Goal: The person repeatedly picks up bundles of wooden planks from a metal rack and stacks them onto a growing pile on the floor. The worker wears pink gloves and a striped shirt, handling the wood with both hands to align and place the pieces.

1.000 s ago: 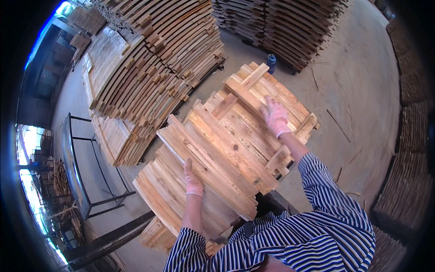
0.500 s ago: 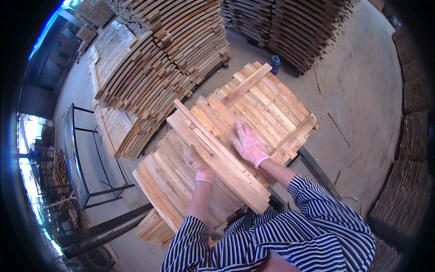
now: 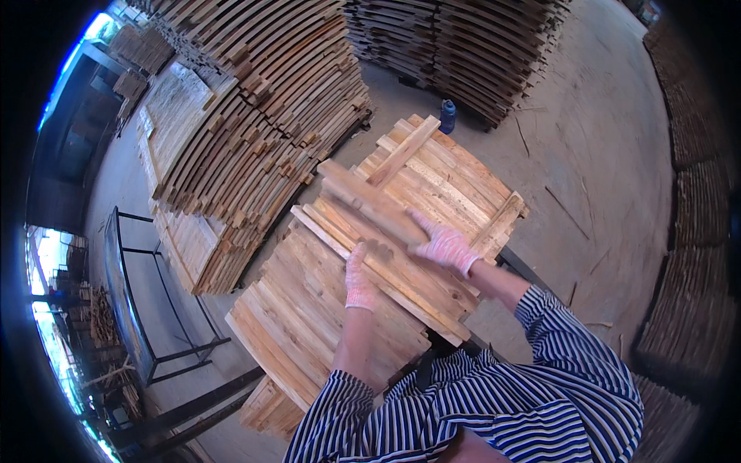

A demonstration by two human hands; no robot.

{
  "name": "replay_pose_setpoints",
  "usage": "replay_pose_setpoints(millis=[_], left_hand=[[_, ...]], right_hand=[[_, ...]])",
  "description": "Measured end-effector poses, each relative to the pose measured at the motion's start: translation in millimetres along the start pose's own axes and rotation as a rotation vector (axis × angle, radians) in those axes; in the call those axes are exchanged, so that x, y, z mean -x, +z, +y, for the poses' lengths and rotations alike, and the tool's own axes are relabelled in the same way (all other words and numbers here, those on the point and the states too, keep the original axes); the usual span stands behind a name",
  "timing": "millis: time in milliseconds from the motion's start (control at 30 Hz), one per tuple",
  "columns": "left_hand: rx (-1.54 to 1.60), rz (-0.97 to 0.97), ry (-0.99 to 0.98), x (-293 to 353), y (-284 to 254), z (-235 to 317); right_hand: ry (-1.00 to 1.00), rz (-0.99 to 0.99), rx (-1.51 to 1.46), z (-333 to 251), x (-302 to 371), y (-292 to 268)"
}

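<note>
My right hand [image 3: 448,245], in a pink-and-white glove, holds the near end of a wooden plank [image 3: 363,199], which is blurred by motion and lies at a slant over the boards. Lower and to the left, my gloved left hand [image 3: 361,279] grips a few narrow wooden planks [image 3: 421,309] from their left side, its fingertips dark and slightly smeared. Beneath both hands are two panels of boards laid side by side: a left panel [image 3: 297,293] and a right panel [image 3: 455,174] with crosspieces on its top. Where the loose planks cover the panels, their edges are hidden.
Tall stacks of slatted panels [image 3: 270,116] rise beyond the work, with darker stacks [image 3: 463,54] behind. A blue bottle [image 3: 448,116] stands past the right panel. At left is a black metal frame [image 3: 154,309]. Wood scraps [image 3: 567,212] lie on the floor; more stacks [image 3: 687,301] line the right.
One plank is now lifted away from the others by my right hand, toward the far left. My left hand has moved right and up against the narrow planks. The view has shifted a little.
</note>
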State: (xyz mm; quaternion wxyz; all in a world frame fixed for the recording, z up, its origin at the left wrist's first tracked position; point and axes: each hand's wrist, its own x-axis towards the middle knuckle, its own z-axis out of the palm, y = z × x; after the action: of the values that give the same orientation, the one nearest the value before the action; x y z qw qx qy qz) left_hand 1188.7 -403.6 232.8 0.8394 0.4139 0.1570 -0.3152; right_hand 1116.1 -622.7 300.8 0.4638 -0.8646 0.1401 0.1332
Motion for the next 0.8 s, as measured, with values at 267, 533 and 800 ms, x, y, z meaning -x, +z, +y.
replay_pose_setpoints(millis=[267,533,800], left_hand=[[-0.082,0.16,-0.041,-9.6,-0.2,0.5],[0.025,0.198,0.118,-32.2,72.0,-16.0],[-1.844,-0.052,0.298,-22.6,41.9,-14.7]], right_hand=[[0.058,0.103,0.262,44.9,-11.0,32.2],[-0.136,-0.164,-0.471,-17.9,3.5,22.1],[-0.163,0.313,-0.022,50.0,-50.2,-34.1]])
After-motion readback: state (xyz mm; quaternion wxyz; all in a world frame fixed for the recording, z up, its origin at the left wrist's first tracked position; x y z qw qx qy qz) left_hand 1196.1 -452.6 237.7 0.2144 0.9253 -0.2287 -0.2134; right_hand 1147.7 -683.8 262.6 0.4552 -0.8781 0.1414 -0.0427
